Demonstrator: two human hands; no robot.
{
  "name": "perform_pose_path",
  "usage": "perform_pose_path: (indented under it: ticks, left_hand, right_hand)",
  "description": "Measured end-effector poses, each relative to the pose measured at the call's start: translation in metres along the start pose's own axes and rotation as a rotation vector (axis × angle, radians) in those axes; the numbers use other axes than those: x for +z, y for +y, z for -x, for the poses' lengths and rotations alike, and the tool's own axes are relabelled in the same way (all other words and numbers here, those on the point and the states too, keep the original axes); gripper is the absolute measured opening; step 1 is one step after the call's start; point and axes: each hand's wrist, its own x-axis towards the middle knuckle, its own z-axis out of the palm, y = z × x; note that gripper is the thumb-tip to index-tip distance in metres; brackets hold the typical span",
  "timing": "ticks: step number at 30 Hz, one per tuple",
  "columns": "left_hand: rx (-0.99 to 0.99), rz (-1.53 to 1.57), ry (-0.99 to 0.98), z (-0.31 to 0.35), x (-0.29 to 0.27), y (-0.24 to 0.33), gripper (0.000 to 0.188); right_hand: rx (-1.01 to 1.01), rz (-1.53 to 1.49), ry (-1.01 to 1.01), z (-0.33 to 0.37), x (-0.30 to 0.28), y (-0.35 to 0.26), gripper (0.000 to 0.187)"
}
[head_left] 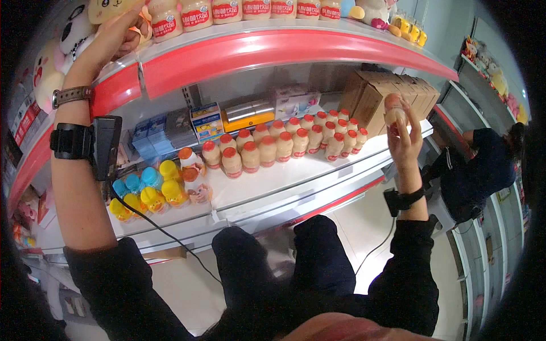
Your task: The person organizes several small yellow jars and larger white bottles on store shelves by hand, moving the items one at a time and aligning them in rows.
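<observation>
My right hand [405, 139] is raised at the right, above the lower shelf's end, with its fingers wrapped round a small beige drink bottle [393, 111]. My left hand [128, 40] reaches to the upper shelf at the far left, its fingers curled beside a pale plush toy [111, 10] and larger beige bottles [196, 15]. What those fingers grip, if anything, is partly hidden. On the lower shelf [273, 190] stand rows of small red-capped beige bottles [267, 150], all upright. To their left are white bottles with orange caps [196, 184].
Yellow-capped and blue-capped bottles [152, 199] stand at the lower left. Boxes [206, 122] and brown cartons [381, 99] line the shelf's back. The red-edged upper shelf [284, 54] overhangs them. At the right, another person [480, 170] sits or crouches near other shelves. Cables hang from both my wrists.
</observation>
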Motion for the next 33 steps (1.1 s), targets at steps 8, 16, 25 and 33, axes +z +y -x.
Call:
perform_pose_path:
  ticks: [8, 16, 25, 33]
  left_hand:
    - [-0.051, -0.106, -0.288, -0.005, -0.020, 0.004, 0.030]
    - [-0.106, 0.124, 0.086, 0.007, 0.001, 0.013, 0.037]
    - [-0.275, 0.245, -0.181, 0.015, 0.006, 0.061, 0.044]
    - [-0.343, 0.288, -0.188, 0.018, 0.000, 0.054, 0.040]
  right_hand:
    - [0.365, 0.025, -0.192, -0.008, -0.071, 0.079, 0.039]
    - [0.097, -0.067, 0.200, -0.193, 0.000, 0.115, 0.051]
    - [0.818, -0.637, -0.310, -0.211, 0.130, 0.121, 0.058]
    - [1.007, -0.863, -0.437, -0.214, 0.117, 0.103, 0.050]
